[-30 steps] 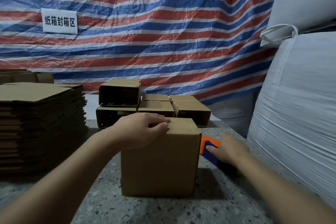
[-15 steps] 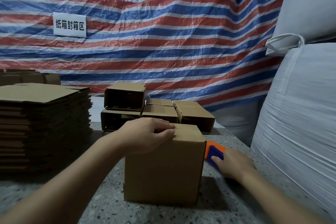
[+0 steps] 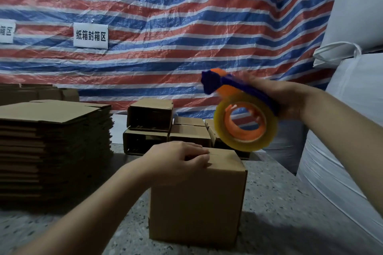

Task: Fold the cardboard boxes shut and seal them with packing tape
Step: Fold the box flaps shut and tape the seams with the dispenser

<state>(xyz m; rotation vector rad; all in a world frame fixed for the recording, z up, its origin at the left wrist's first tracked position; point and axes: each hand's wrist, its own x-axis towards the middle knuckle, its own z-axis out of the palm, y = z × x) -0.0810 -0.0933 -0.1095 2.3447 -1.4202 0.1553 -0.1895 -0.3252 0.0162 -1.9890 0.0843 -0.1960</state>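
Striped red, white and blue tarpaulin (image 3: 165, 27) hangs behind your speckled grey stone worktop (image 3: 279, 203), with a tall stack of flattened brown cardboard blanks (image 3: 53, 141) at your left and a cluster of small assembled brown cardboard boxes (image 3: 165, 126) at the back. White woven bulk sacks (image 3: 352, 109) crowd your right side.

Your brown cardboard box (image 3: 196, 203) stands upright in the middle of the worktop, flaps folded down. Your left hand (image 3: 178, 159) lies on its top near edge, fingers curled over the flaps and pressing them closed. Your right hand (image 3: 277, 97) is raised above and behind the box, wrapped around the handle of the blue and orange tape dispenser (image 3: 238, 107), whose roll of clear yellowish packing tape (image 3: 246, 124) hangs below it. Motion blur hides whether a free tape end is ready at the blade.

To tape well, keep your left hand pressing so the flap edges meet flush along the centre seam. Start the tape on the far side wall, just below the top edge, then draw the dispenser toward you along the seam. Slide your left hand aside ahead of it, and run over onto the near wall before tearing.
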